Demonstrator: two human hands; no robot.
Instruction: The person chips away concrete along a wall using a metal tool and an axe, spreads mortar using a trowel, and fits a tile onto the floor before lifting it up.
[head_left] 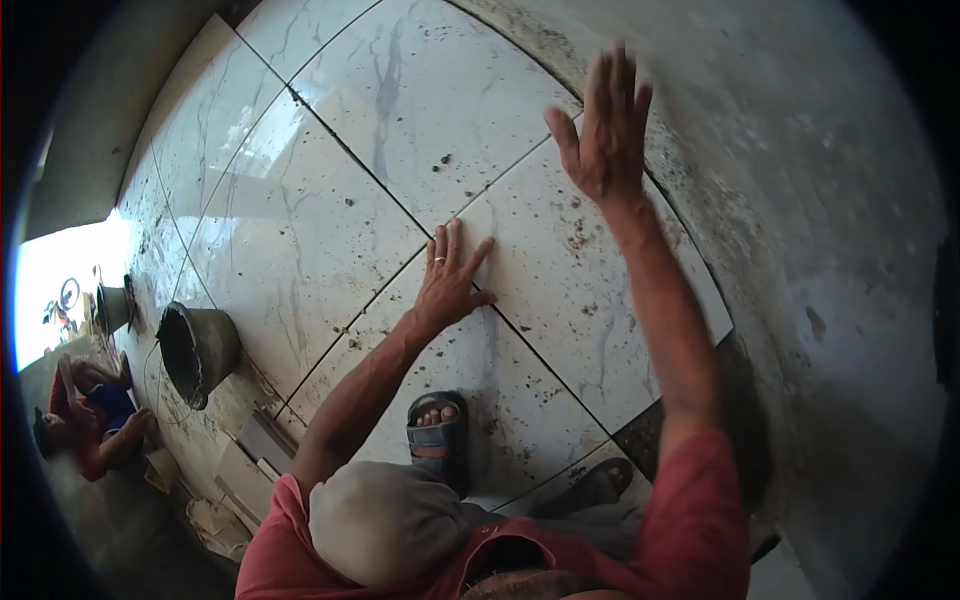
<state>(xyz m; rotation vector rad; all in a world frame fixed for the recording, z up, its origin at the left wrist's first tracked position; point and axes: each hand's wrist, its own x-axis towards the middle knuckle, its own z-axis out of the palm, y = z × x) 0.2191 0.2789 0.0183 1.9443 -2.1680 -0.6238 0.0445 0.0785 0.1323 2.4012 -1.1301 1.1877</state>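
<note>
My left hand lies on the white marbled floor tiles, fingers spread across the joint where several tiles meet. A ring shows on one finger, and nothing is in the hand. My right hand is stretched out with fingers apart, near the far edge of the right-hand tile beside the wall. It holds nothing; whether it touches the tile cannot be made out. Crumbs of dirt or mortar are scattered over the tiles. Dark joints run between them.
Two dark buckets stand at the left. Another person sits beyond them. Cut tile pieces lie at the lower left. A grey wall rises on the right. My sandalled foot rests on a tile.
</note>
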